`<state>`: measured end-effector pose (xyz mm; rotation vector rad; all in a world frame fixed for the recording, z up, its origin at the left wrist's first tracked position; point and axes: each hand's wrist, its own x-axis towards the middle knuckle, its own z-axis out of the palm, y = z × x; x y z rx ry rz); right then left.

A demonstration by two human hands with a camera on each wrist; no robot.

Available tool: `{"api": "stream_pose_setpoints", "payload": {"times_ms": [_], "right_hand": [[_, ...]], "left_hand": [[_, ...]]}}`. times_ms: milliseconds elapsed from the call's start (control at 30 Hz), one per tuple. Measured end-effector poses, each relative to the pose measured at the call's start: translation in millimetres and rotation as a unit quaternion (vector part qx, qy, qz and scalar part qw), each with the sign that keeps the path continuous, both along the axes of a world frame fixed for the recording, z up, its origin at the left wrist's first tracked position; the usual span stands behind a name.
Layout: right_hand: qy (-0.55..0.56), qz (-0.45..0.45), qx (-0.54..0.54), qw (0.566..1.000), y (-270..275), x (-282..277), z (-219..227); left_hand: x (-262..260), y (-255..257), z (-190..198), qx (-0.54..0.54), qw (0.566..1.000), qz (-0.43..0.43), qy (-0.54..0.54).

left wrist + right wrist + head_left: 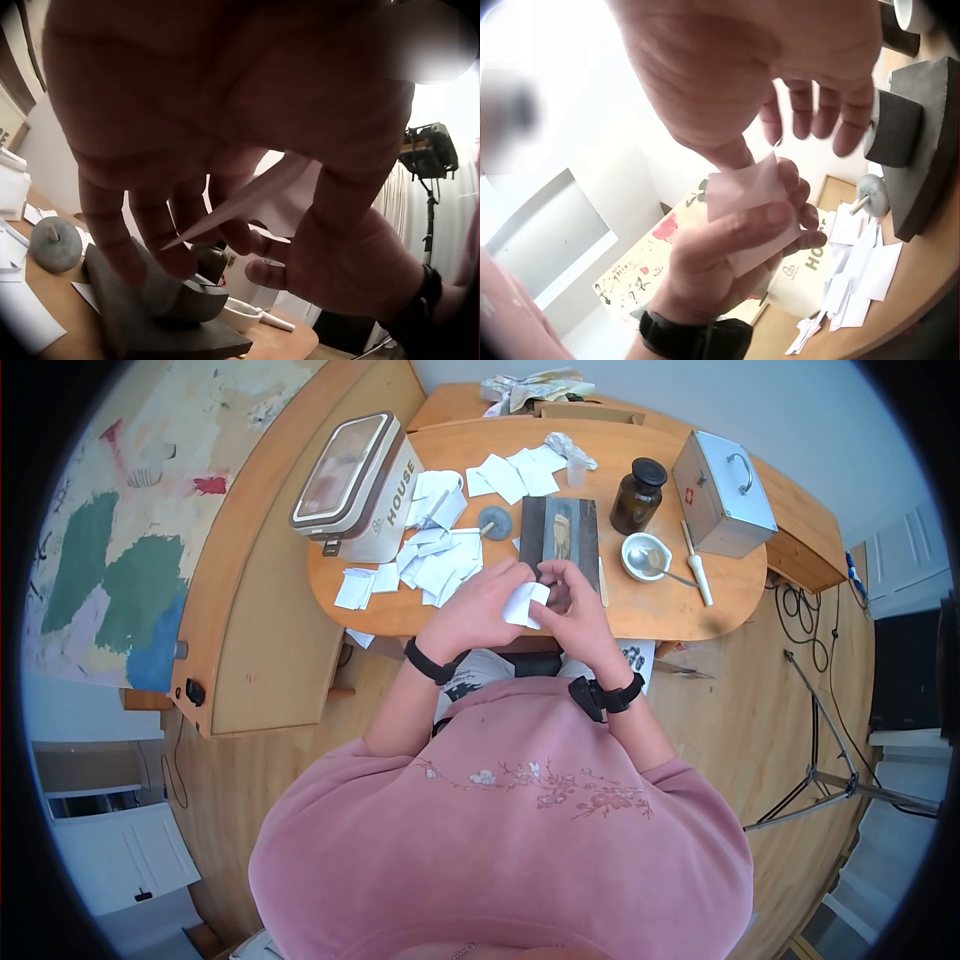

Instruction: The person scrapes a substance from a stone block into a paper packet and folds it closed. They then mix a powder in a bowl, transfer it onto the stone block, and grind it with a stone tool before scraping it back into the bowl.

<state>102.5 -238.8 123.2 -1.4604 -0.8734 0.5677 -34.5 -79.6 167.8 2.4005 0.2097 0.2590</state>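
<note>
A small folded white paper [522,606] is pinched between the thumb and fingers of my left hand [480,608], just past the table's near edge. In the right wrist view the left hand [716,259] has its thumb lying across the paper [754,191]. My right hand [582,622] is at the paper's right side, thumb touching its edge, the other fingers loosely bent and apart. Beyond both hands stands a dark trough [560,540] with tan material in its groove. Left of it lies a grey disc [495,522] with a short handle.
White papers [440,565] are strewn on the left, beside a box marked HOUSE [385,510]. To the right are a brown jar [638,498], a white bowl [640,550] with a spoon, a white pestle [698,570] and a metal case [725,495]. A small cup [576,472] stands behind.
</note>
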Motion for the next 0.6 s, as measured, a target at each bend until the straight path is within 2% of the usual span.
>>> {"api": "stream_pose_setpoints", "payload": {"times_ms": [33, 67, 100, 233, 333, 533, 600], "right_hand": [[0.0, 0.001, -0.001, 1.0, 0, 2, 1], [0.134, 0.04, -0.029, 0.99, 0, 4, 2], [0.264, 0.077, -0.057, 0.96, 1, 6, 3], [0.265, 0.088, -0.039, 0.96, 3, 8, 0], [0.241, 0.076, -0.052, 0.966, 2, 12, 1], [0.209, 0.055, -0.068, 0.974, 3, 13, -6], [0.154, 0.017, 0.001, 0.988, 2, 16, -14]], "left_hand": [[2, -2, -2, 0.035, 0.999, 0.016, -0.024], [4, -3, -3, 0.035, 0.999, 0.017, -0.024], [6, -5, -4, 0.063, 0.996, 0.012, -0.061], [6, -6, -7, 0.124, 0.984, 0.017, -0.127], [0, 1, -9, 0.166, 0.981, 0.029, -0.097], [-7, 10, -20, 0.158, 0.982, 0.054, -0.094], [-9, 16, -27, 0.151, 0.982, 0.082, -0.085]]}}
